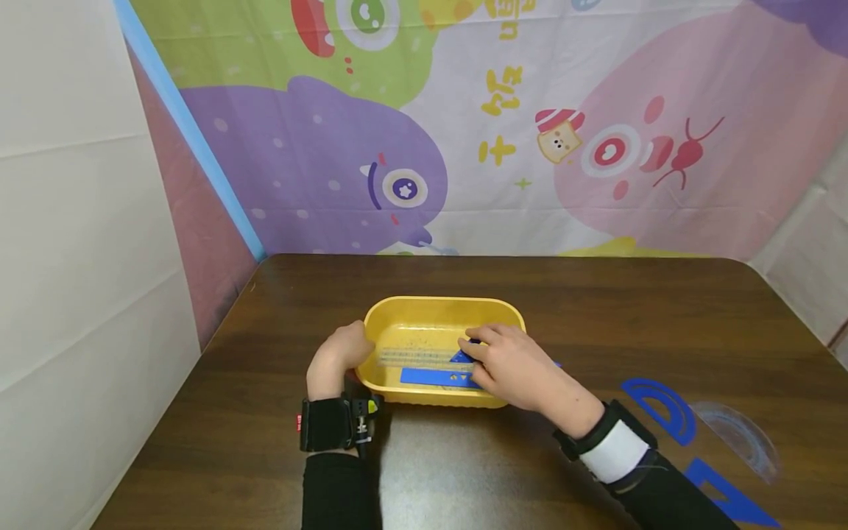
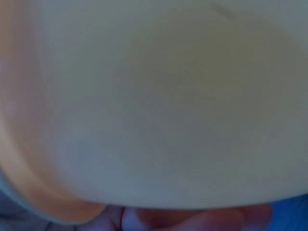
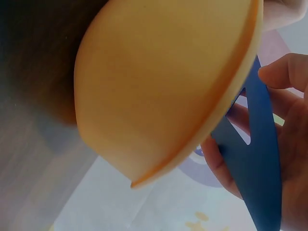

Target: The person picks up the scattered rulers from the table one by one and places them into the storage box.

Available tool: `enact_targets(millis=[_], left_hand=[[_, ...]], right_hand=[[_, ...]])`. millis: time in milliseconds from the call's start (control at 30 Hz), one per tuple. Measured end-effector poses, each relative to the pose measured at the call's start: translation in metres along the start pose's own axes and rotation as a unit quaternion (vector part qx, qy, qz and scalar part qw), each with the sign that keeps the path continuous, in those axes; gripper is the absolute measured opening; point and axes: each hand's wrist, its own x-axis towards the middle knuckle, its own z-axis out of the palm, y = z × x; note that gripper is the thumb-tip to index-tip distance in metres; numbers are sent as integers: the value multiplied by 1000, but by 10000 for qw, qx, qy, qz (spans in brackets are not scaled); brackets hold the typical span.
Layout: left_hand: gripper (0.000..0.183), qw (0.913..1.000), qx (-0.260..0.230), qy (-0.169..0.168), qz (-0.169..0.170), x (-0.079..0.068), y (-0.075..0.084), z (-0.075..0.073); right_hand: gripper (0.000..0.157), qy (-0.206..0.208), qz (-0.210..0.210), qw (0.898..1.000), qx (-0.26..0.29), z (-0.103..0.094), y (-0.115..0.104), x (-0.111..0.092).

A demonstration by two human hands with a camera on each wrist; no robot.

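"One blue ruler (image 1: 433, 377) and one clear ruler (image 1: 411, 358) lie in the yellow basin (image 1: 437, 398), in head view?"

"Yes. The left hand (image 1: 340, 353) grips its left end with curled fingers; the right hand (image 1: 510, 364) is above the right end."

"Left wrist view?"

"The basin fills most of it."

"Right wrist view?"

"Slightly bent thumb and fingers hold a blue set square (image 3: 260, 159) beside the basin."

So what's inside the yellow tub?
Inside the tub lie a clear ruler and a blue ruler. The right fingers hold a blue triangle partly over it. They block part of its right side, so the rulers' right ends can't be seen.
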Motion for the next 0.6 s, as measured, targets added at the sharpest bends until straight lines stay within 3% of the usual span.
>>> enact_targets(millis=[600], left_hand=[[20, 10000, 75, -34, -10, -1, 2, -1]], right_hand=[[37, -328, -283, 9987, 255, 19, -9, 11]])
